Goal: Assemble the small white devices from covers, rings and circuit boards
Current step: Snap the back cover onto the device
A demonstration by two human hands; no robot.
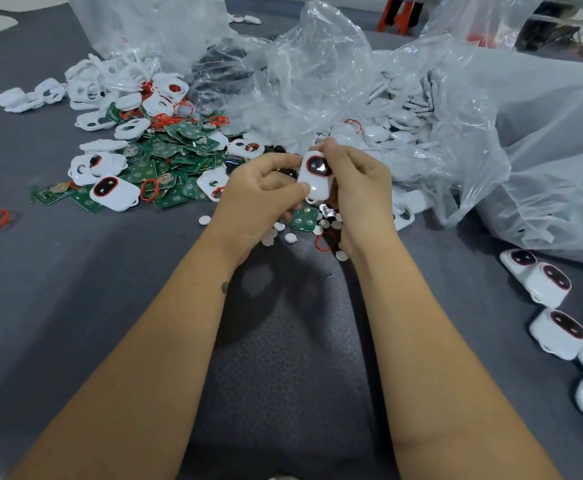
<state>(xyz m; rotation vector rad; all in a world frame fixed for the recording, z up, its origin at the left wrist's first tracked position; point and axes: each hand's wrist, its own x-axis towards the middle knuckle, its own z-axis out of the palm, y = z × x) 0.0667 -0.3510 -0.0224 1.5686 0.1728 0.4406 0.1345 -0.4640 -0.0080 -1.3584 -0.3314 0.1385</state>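
My grip is over a bench (75, 306) covered in dark grey textured fabric, which runs out on all sides of it. Beyond the grip, crumpled clear plastic sheeting (317, 64) is heaped up. Far beyond and right of my grip, orange frame legs (399, 15) stand. Lighting is even and soft, with faint shadows below my grip.

Head camera, looking forward-down, close over grey table (75, 271).

Left hand (262, 188) and right hand (355, 181) grip one white device (316, 174) over the grey table (75, 271).
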